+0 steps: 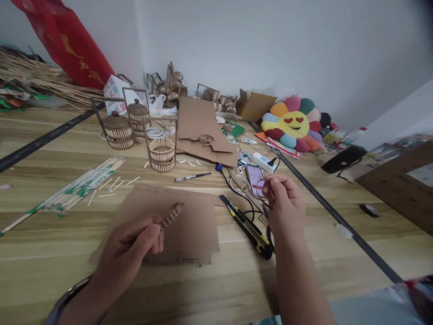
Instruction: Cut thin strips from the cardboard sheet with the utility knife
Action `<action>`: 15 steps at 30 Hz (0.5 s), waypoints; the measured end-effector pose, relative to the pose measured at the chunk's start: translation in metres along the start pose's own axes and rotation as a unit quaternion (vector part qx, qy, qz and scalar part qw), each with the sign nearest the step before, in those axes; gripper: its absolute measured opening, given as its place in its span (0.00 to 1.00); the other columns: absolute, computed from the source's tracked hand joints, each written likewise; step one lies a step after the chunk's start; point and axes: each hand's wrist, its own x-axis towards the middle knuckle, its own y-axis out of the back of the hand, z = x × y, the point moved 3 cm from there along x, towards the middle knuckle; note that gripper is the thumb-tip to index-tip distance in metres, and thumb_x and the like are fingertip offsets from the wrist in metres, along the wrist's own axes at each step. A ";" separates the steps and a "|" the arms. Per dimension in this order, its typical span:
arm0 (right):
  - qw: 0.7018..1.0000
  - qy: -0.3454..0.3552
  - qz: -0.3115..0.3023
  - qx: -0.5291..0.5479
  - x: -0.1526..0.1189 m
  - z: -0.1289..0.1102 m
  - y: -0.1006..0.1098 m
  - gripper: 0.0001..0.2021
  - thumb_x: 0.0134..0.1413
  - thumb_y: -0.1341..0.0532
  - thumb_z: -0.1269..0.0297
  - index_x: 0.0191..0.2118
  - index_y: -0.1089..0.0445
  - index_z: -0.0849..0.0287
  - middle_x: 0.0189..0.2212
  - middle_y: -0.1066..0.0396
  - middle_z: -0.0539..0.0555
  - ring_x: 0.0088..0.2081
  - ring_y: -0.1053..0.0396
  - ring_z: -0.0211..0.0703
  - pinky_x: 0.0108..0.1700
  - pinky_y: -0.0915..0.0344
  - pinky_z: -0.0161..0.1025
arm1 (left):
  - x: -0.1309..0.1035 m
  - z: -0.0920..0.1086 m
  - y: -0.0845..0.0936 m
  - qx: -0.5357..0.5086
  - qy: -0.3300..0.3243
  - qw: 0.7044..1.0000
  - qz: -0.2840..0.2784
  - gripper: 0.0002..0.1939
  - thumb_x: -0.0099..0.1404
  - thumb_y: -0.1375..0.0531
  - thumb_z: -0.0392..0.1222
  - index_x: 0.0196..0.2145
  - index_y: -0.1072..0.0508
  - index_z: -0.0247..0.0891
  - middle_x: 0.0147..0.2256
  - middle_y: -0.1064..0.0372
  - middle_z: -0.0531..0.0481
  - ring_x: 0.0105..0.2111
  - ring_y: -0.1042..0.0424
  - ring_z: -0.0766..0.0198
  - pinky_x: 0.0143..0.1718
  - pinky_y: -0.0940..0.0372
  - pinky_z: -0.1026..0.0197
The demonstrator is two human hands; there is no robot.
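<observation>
My left hand (133, 248) is closed in a pinch on one end of a short, ridged brown cardboard strip (173, 215), which points up and away over a flat cardboard sheet (192, 225). To the right, my right hand (286, 198) is raised with thumb and fingers pressed together. A thin, pale brown curved piece seems to come from its fingertips, too fine to name. Behind those fingertips lies a phone (254, 176) with its screen lit. Between the hands a yellow and black utility knife (246, 225) rests on the wooden table (189, 298).
Miniature wooden buckets (162, 155) with tall handles stand behind the sheet. Packaged sticks (84, 185) and loose ones lie left. A pen (192, 177), cut cardboard (196, 122), a power strip (264, 161), cables and a flower cushion (293, 124) lie farther back. A black speaker (343, 159) is right.
</observation>
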 end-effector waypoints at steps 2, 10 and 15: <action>0.999 0.028 -0.004 -0.039 0.007 0.000 0.003 0.07 0.54 0.37 0.59 0.35 0.29 0.56 0.23 0.32 0.47 0.27 0.35 0.37 0.30 0.40 0.34 | -0.002 0.011 0.009 0.068 0.000 0.998 -0.007 0.18 0.69 0.47 0.47 0.22 0.31 0.41 0.22 0.32 0.54 0.24 0.32 0.64 0.26 0.38 0.66; 0.943 0.152 -0.107 -0.274 0.014 0.020 -0.003 0.08 0.61 0.47 0.67 0.45 0.37 0.55 0.38 0.25 0.56 0.37 0.27 0.46 0.37 0.35 0.42 | -0.002 -0.008 0.078 0.343 0.068 0.933 0.087 0.13 0.68 0.48 0.53 0.46 0.32 0.49 0.37 0.24 0.58 0.41 0.28 0.52 0.41 0.35 0.57; 0.909 0.179 -0.145 -0.346 0.015 0.031 -0.001 0.07 0.59 0.50 0.71 0.38 0.37 0.55 0.38 0.24 0.57 0.40 0.27 0.49 0.41 0.36 0.43 | 0.004 -0.050 0.121 0.466 0.016 0.882 0.068 0.14 0.69 0.53 0.52 0.45 0.34 0.45 0.42 0.25 0.53 0.46 0.30 0.49 0.51 0.37 0.48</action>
